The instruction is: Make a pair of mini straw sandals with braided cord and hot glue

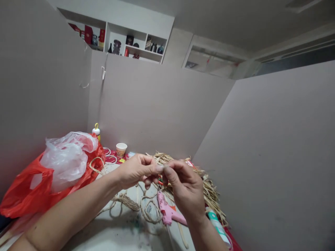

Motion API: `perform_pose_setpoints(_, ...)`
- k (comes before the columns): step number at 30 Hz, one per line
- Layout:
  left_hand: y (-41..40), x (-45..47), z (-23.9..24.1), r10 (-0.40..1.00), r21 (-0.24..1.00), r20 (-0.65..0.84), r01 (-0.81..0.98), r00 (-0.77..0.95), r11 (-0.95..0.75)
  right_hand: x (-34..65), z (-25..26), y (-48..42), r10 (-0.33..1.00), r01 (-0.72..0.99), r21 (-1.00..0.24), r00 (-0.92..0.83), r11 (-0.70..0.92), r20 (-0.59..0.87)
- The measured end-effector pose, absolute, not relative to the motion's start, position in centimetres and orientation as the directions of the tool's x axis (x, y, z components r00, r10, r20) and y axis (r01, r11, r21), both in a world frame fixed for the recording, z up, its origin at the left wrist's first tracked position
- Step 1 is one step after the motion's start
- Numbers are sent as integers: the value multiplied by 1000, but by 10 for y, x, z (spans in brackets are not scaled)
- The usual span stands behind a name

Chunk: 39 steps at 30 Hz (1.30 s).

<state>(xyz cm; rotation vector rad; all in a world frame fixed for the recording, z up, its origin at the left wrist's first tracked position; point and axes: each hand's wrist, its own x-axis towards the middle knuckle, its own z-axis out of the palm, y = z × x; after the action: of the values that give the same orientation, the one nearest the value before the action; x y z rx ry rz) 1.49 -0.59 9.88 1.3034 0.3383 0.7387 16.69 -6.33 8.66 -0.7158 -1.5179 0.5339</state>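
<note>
A person's left hand (pixel 138 170) and right hand (pixel 187 188) meet at lower center, each pinched together, any held piece indiscernible; apparent fine handwork next calls for steadiness. Tan twisted-fibre cord (pixel 128 201) lies coiled below.

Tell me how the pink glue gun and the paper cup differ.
The glue gun is plain pink; the cup is pale with a printed pattern.
The glue gun lies flat; the cup stands upright, mouth up.
The glue gun is beside the right hand; the cup is farther back, towards the wall.
Shared: neither is held.
</note>
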Motion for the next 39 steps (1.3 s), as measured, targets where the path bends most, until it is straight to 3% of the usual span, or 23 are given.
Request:
perform_pose_setpoints(4,-12,21,97,540,928,146,-304,829,216,167,84,-65,746,78,-744,-8,664,666)
perform_pose_setpoints(7,-17,12,107,526,855,264,-449,809,261,178,81,-55,771,65,-772,33,633,636)
perform_pose_setpoints(11,-22,-13,130,671,783,439,-620,597,39,193,68,-40,831,91,-826,-13,555,557)
perform_pose_setpoints(16,-25,-25,143,722,737,495,-674,484,-53,176,44,-53,863,271,-862,-407,428,301)
perform_pose_setpoints(20,-27,-21,141,761,728,490,-679,425,-89,158,31,-74,701,431,-816,-712,384,-46)
perform_pose_setpoints(23,-30,-21,140,756,726,533,-664,381,-177,157,26,-75,750,627,-643,-650,441,-120)
perform_pose_setpoints(25,-30,-24,140,739,740,557,-631,380,-234,157,20,-66,848,736,-538,-525,411,-69)
perform_pose_setpoints(28,-31,-28,140,699,752,577,-609,422,-252,153,5,-44,940,815,-490,-340,307,24)
perform_pose_setpoints(31,-31,-31,140,677,771,557,-603,481,-205,141,-11,-24,959,831,-494,-281,255,23)
perform_pose_setpoints(39,-31,-36,143,659,842,489,-507,571,-186,149,7,-23,886,703,-679,-432,214,-167)
